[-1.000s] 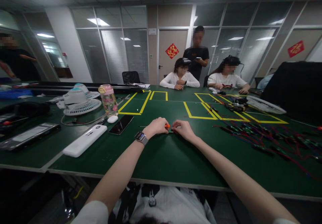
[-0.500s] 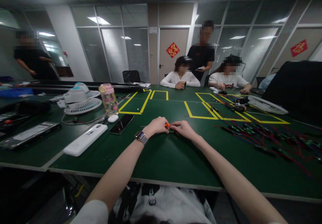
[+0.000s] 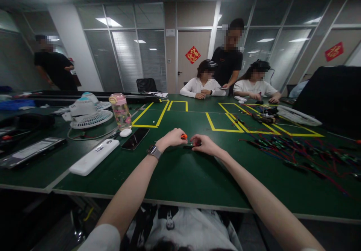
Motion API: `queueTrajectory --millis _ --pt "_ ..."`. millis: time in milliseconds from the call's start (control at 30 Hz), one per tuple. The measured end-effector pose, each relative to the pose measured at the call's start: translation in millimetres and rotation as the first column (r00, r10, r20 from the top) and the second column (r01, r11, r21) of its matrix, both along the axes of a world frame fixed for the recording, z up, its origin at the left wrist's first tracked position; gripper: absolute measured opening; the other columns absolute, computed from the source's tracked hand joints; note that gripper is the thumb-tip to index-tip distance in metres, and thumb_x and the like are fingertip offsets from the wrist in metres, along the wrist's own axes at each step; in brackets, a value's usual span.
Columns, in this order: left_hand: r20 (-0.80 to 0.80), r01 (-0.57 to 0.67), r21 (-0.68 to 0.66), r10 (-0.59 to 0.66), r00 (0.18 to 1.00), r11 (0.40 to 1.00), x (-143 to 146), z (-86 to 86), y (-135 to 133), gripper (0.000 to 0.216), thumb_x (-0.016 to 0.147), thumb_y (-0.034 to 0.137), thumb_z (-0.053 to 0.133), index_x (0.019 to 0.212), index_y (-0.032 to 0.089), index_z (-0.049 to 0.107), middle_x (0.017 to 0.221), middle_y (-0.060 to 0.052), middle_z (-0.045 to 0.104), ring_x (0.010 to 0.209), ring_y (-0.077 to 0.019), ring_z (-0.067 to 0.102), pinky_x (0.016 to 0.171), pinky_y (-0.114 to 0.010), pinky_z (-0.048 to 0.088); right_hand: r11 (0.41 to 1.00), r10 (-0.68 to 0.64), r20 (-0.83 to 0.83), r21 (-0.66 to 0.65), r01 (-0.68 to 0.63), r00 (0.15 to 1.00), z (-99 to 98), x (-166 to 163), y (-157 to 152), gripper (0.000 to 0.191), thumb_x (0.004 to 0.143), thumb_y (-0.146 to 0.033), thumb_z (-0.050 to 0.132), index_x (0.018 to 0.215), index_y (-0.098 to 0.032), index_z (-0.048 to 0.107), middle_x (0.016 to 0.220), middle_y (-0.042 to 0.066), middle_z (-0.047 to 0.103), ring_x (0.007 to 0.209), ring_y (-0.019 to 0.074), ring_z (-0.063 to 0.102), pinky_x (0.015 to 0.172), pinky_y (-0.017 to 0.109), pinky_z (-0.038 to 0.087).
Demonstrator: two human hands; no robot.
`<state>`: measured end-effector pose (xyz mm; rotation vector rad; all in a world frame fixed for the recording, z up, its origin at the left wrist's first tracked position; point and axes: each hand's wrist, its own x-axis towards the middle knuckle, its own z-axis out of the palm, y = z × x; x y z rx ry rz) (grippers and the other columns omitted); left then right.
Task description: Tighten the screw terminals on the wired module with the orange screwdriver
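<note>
My left hand (image 3: 172, 137) is closed around an orange-handled tool (image 3: 184, 136). A thin dark shaft seems to stick out on the hand's left side, though the tool's kind is not clear. Opposite it, my right hand (image 3: 205, 145) pinches a small dark piece (image 3: 187, 146) low over the green table (image 3: 180, 179). Fingers cover part of that piece, and its details are too small to make out. A small gap separates the two hands. On my left wrist is a watch (image 3: 153, 151).
Left of my hands lie a black phone (image 3: 135, 138), a white power bank (image 3: 95, 157) and a white round case (image 3: 125, 133). Behind them stand a pink-lidded bottle (image 3: 120, 111) and a fan (image 3: 89, 116). Tangled wires (image 3: 304, 155) spread at right. People sit across the table.
My hands have moved apart, the left one shifting left with the orange-handled tool. The dark piece by my right fingers shows more now. The person standing at left has moved rightward.
</note>
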<state>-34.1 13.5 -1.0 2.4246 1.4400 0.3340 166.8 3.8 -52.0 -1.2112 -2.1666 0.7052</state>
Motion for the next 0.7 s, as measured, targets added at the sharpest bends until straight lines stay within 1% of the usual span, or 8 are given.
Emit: queueTrajectory --millis 100,167,267,333,400,467,567,700 --pt "-0.009 0.003 0.108 -0.002 1.0 0.994 2.6 -3.9 2.6 0.025 0.078 0.038 0.06 0.092 0.022 0.071 0.094 -0.004 0.07 0.085 -0.0182 0.063 0.072 -0.023 0.045 1.0 -0.002 0.037 -0.015 0.003 0.999 2.4 4.7 -0.4 0.059 0.058 -0.025 0.078 0.11 -0.018 0.052 0.078 -0.002 0.061 0.071 0.015 0.058 0.066 0.028 0.046" --pt "-0.018 -0.009 0.152 0.012 1.0 0.988 6.5 -9.8 4.3 0.022 0.079 0.035 0.059 0.094 0.023 0.07 0.097 -0.005 0.069 0.09 -0.0192 0.063 0.077 -0.025 0.045 1.0 -0.022 0.067 0.013 0.021 0.998 3.3 7.8 -1.4 0.073 0.052 -0.03 0.082 0.116 -0.017 0.049 0.09 0.003 0.061 0.081 0.0182 0.059 0.071 0.03 0.048" --pt "-0.044 -0.02 0.174 0.028 0.999 0.985 11.3 -19.1 6.4 0.021 0.077 0.034 0.062 0.093 0.023 0.07 0.095 -0.007 0.069 0.09 -0.021 0.063 0.077 -0.026 0.046 0.99 -0.067 0.118 0.132 0.051 0.991 4.2 8.4 -3.9 0.078 0.051 -0.036 0.083 0.119 -0.017 0.05 0.111 0.01 0.057 0.101 0.0247 0.055 0.085 0.038 0.046" --pt "-0.05 -0.03 0.183 0.04 0.998 0.983 12.7 -23.1 7.6 0.024 0.077 0.035 0.063 0.096 0.022 0.069 0.099 -0.007 0.068 0.092 -0.0214 0.063 0.077 -0.026 0.046 0.972 -0.092 0.156 0.227 0.055 0.983 4.9 4.7 -5.9 0.072 0.054 -0.041 0.081 0.117 -0.017 0.055 0.12 0.013 0.054 0.111 0.0284 0.05 0.092 0.043 0.042" --pt "-0.054 -0.037 0.184 0.047 0.997 0.982 12.7 -25.0 8.7 0.026 0.078 0.036 0.062 0.098 0.022 0.068 0.102 -0.008 0.067 0.094 -0.0212 0.063 0.077 -0.025 0.046 0.964 -0.091 0.176 0.262 0.042 0.98 5.2 -1.2 -7.5 0.061 0.06 -0.041 0.078 0.113 -0.017 0.059 0.12 0.012 0.055 0.111 0.0284 0.051 0.093 0.043 0.042" --pt "-0.056 -0.043 0.176 0.053 0.997 0.983 12.2 -25.5 9.8 0.026 0.078 0.036 0.062 0.098 0.021 0.068 0.1 -0.008 0.067 0.093 -0.0207 0.063 0.077 -0.025 0.046 0.969 -0.079 0.184 0.243 0.032 0.98 4.9 -7.6 -8.0 0.045 0.068 -0.037 0.073 0.107 -0.017 0.063 0.109 0.01 0.061 0.102 0.0248 0.056 0.089 0.039 0.044" --pt "-0.048 -0.053 0.159 0.061 0.997 0.986 11.1 -25.0 11.1 0.026 0.075 0.037 0.064 0.095 0.02 0.07 0.097 -0.009 0.068 0.09 -0.0206 0.064 0.075 -0.024 0.046 0.975 -0.1 0.197 0.215 0.056 0.975 2.5 -13.9 -5.7 0.025 0.073 -0.026 0.068 0.096 -0.017 0.068 0.094 0.007 0.065 0.087 0.0202 0.06 0.08 0.033 0.047" --pt "-0.002 -0.066 0.139 0.067 0.998 0.988 9.2 -22.7 12.3 0.023 0.075 0.036 0.063 0.091 0.021 0.071 0.091 -0.007 0.07 0.084 -0.0187 0.065 0.072 -0.023 0.046 0.978 -0.125 0.161 0.186 0.094 0.979 -0.4 -15.8 0.0 0.016 0.074 -0.019 0.065 0.089 -0.017 0.07 0.086 0.005 0.064 0.078 0.0166 0.059 0.072 0.028 0.047"
